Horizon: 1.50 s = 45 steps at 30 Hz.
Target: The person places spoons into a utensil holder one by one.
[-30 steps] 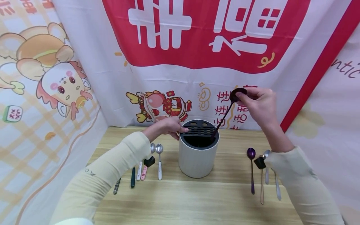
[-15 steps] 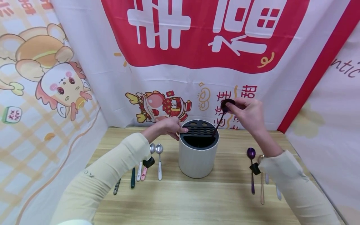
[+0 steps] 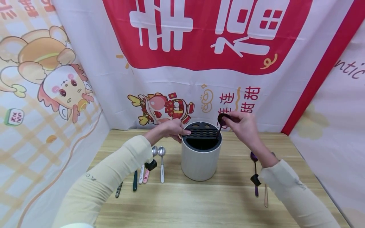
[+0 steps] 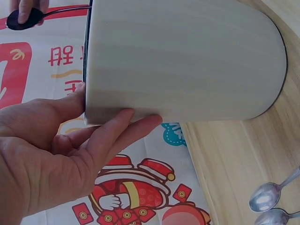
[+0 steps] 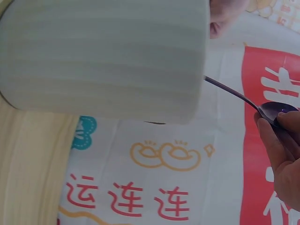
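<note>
A pale cylindrical utensil holder with a black slotted lid stands upright on the wooden table. My left hand grips its left rim, thumb over the lid's edge and fingers against the outer wall, as the left wrist view shows. To the right and above the lid, my right hand pinches a dark purple spoon by its bowl. The spoon's handle points down and its lower end is hidden inside the holder, near the right end of the slotted part.
Left of the holder lie several spoons, among them a white-handled one; the left sleeve partly covers the others. On the right, a purple spoon and a copper-coloured handle lie partly under the right arm. A printed cloth hangs behind the table.
My right hand has moved down and leftward toward the holder, and the spoon's handle has sunk deeper inside. My left hand has stayed at the rim.
</note>
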Each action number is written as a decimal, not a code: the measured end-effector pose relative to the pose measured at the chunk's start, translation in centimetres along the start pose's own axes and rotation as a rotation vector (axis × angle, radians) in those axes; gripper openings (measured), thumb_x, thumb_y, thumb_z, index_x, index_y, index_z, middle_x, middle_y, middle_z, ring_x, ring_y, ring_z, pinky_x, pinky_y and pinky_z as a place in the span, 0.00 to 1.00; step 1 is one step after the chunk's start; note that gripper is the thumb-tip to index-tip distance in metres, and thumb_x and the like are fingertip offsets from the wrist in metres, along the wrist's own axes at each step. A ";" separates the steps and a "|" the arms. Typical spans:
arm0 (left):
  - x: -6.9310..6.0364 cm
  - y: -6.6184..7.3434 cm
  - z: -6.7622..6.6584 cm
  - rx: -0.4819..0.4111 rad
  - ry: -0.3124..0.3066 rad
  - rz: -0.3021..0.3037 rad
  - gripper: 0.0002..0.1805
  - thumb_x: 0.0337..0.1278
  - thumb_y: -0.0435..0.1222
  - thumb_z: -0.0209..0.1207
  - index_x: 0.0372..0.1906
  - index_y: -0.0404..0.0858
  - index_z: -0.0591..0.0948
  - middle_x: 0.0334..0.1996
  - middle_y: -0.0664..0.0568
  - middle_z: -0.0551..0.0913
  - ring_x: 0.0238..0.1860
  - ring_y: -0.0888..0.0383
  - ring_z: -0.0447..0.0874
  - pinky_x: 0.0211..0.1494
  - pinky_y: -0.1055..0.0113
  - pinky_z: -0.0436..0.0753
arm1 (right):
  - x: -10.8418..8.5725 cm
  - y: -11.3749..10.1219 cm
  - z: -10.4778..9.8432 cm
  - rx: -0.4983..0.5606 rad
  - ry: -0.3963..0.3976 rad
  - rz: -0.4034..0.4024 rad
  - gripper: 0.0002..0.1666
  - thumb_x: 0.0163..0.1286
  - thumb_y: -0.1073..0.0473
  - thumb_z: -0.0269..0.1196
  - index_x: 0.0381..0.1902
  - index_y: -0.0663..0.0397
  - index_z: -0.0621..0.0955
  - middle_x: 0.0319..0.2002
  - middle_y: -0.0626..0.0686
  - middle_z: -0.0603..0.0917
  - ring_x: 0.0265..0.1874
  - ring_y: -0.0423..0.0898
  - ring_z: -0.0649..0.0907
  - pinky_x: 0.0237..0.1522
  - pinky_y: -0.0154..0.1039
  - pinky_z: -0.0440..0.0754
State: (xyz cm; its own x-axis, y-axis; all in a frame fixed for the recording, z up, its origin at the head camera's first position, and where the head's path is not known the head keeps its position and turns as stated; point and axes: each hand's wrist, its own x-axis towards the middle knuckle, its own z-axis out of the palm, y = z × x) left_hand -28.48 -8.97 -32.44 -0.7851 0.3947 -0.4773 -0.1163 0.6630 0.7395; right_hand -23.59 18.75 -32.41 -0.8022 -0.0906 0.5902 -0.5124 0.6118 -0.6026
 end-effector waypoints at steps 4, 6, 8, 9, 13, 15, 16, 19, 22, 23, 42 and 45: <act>0.1 -0.2 0.1 0.001 0.005 0.007 0.15 0.70 0.40 0.58 0.41 0.31 0.86 0.26 0.51 0.84 0.32 0.56 0.84 0.53 0.57 0.87 | -0.6 0.4 0.7 0.013 0.000 -0.020 0.07 0.63 0.67 0.70 0.39 0.64 0.89 0.35 0.63 0.90 0.31 0.51 0.89 0.28 0.14 0.77; 0.1 -0.2 0.2 0.006 0.007 0.008 0.15 0.70 0.40 0.58 0.41 0.31 0.86 0.27 0.51 0.84 0.32 0.56 0.84 0.50 0.59 0.88 | -0.8 0.6 0.9 0.027 -0.017 -0.005 0.07 0.63 0.67 0.69 0.39 0.65 0.88 0.36 0.63 0.90 0.33 0.54 0.90 0.30 0.16 0.78; 0.1 -0.3 0.2 0.012 0.008 0.008 0.15 0.70 0.40 0.58 0.41 0.31 0.86 0.28 0.51 0.84 0.33 0.57 0.84 0.49 0.60 0.88 | -1.1 0.7 1.1 0.025 -0.039 0.016 0.08 0.64 0.66 0.69 0.41 0.64 0.88 0.37 0.63 0.90 0.34 0.54 0.90 0.31 0.18 0.80; 0.1 -0.3 0.2 0.013 0.008 0.008 0.15 0.70 0.40 0.58 0.41 0.31 0.86 0.28 0.50 0.84 0.33 0.57 0.84 0.49 0.60 0.88 | -1.3 0.7 1.2 0.021 -0.051 0.029 0.08 0.65 0.66 0.69 0.41 0.63 0.88 0.38 0.63 0.90 0.35 0.54 0.90 0.32 0.20 0.81; 0.2 -0.4 0.3 0.014 0.009 0.010 0.15 0.70 0.40 0.58 0.41 0.31 0.86 0.28 0.51 0.84 0.33 0.58 0.84 0.53 0.57 0.87 | -1.8 0.9 1.6 0.031 -0.083 0.052 0.08 0.66 0.65 0.68 0.42 0.63 0.88 0.38 0.62 0.90 0.35 0.53 0.90 0.32 0.23 0.83; 0.2 -0.4 0.4 0.016 0.008 0.012 0.15 0.70 0.40 0.58 0.41 0.31 0.86 0.28 0.51 0.84 0.32 0.58 0.84 0.51 0.58 0.87 | -2.0 1.0 1.8 0.051 -0.087 0.061 0.07 0.65 0.66 0.68 0.41 0.63 0.88 0.37 0.62 0.90 0.34 0.53 0.90 0.31 0.23 0.83; 0.2 -0.4 0.4 0.018 0.007 0.012 0.15 0.70 0.40 0.58 0.41 0.31 0.86 0.27 0.51 0.84 0.32 0.58 0.85 0.51 0.59 0.88 | -2.1 1.1 1.9 0.061 -0.088 0.063 0.07 0.65 0.66 0.68 0.40 0.63 0.87 0.36 0.62 0.90 0.34 0.53 0.90 0.31 0.23 0.83; 0.1 -0.4 0.4 0.023 0.002 0.014 0.15 0.70 0.41 0.58 0.41 0.31 0.86 0.27 0.51 0.84 0.32 0.57 0.85 0.50 0.60 0.88 | -2.5 1.5 2.3 0.060 -0.084 0.063 0.07 0.64 0.67 0.69 0.40 0.63 0.88 0.36 0.61 0.90 0.34 0.53 0.90 0.32 0.22 0.83; 0.1 -0.3 0.5 0.025 -0.004 0.015 0.15 0.70 0.41 0.58 0.41 0.31 0.87 0.27 0.51 0.84 0.32 0.57 0.85 0.53 0.57 0.87 | -2.8 1.8 2.5 0.044 -0.087 0.052 0.08 0.64 0.66 0.69 0.41 0.63 0.88 0.37 0.61 0.90 0.35 0.53 0.90 0.34 0.25 0.84; 0.2 -0.3 0.5 0.026 -0.004 0.015 0.15 0.70 0.41 0.58 0.41 0.32 0.87 0.27 0.51 0.84 0.32 0.56 0.85 0.54 0.57 0.86 | -2.9 1.8 2.5 0.035 -0.087 0.045 0.08 0.64 0.66 0.69 0.42 0.62 0.88 0.37 0.61 0.90 0.35 0.53 0.90 0.35 0.27 0.86; 0.1 -0.2 0.1 0.025 0.002 0.003 0.15 0.69 0.41 0.59 0.41 0.31 0.87 0.26 0.51 0.84 0.31 0.56 0.84 0.42 0.65 0.88 | -2.6 1.6 0.6 0.088 -0.213 0.083 0.18 0.70 0.55 0.65 0.53 0.59 0.83 0.47 0.59 0.88 0.45 0.53 0.89 0.47 0.44 0.88; 0.1 -0.1 0.0 0.033 0.013 -0.006 0.16 0.69 0.41 0.59 0.41 0.32 0.87 0.25 0.51 0.84 0.29 0.56 0.84 0.42 0.65 0.88 | -2.4 1.8 -0.6 0.070 -0.208 0.075 0.20 0.74 0.52 0.61 0.56 0.58 0.82 0.50 0.59 0.87 0.48 0.54 0.87 0.50 0.42 0.87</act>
State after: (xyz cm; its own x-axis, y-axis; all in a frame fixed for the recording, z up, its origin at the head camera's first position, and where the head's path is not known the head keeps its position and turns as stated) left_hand -28.55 -8.99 -32.56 -0.7925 0.3820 -0.4754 -0.1011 0.6865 0.7201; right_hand -22.33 20.56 -34.57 -0.8808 -0.2113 0.4238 -0.4636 0.5674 -0.6805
